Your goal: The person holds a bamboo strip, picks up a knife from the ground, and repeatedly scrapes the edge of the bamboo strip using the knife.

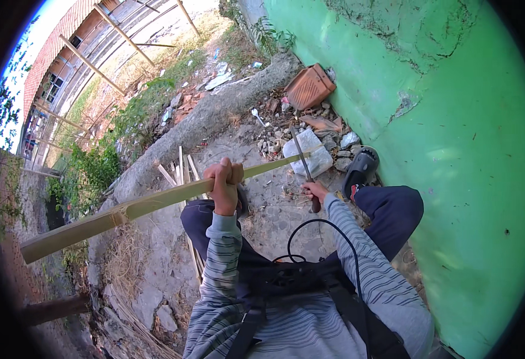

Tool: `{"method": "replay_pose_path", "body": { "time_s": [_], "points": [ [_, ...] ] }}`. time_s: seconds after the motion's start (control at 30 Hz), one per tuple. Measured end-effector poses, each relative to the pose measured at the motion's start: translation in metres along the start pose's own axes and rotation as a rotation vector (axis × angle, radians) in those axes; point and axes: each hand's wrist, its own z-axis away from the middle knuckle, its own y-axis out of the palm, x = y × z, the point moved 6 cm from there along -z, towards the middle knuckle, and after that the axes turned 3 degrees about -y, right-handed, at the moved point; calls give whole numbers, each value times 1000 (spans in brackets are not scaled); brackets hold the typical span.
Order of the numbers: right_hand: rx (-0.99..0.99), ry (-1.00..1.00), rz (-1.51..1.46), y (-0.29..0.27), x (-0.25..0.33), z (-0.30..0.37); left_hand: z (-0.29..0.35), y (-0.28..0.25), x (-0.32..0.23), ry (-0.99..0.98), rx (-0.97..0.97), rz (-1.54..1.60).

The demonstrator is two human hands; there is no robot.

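A long split bamboo piece point(161, 198) slants across the view, its thick end at the left and its thin end over a pale white block point(313, 163) on the ground. My left hand point(222, 179) is closed round the middle of the bamboo. In my right hand point(317, 192) is a knife point(301, 154) with a brown handle; its long, narrow dark blade points away from me and crosses the bamboo near the thin end. Whether the blade touches the bamboo I cannot tell. Several thin bamboo strips point(181, 169) lie on the ground left of my legs.
A green wall point(454, 149) with peeling patches rises close on the right. An orange clay block point(310, 87) leans by it, above rubble. A low concrete ridge point(202, 122) runs across ahead. My bent knees flank the work, and a black cable point(334, 224) loops by my right arm.
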Motion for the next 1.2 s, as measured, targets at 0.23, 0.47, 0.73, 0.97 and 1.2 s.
{"method": "replay_pose_path", "body": {
  "time_s": [0.23,0.47,0.73,0.97,1.2],
  "points": [
    [-548,-394,469,-4,10,6,-10,17,4,-17,58,-9],
    [-502,-734,757,39,46,45,-2,2,-7,18,12,-86],
    [-603,-247,762,-32,-9,20,1,2,-1,21,5,-52],
    [-774,-398,762,-19,-14,29,-5,3,1,11,10,-25],
    [-584,-730,691,43,30,58,-7,-1,0,0,-45,-38]
  ]
}}
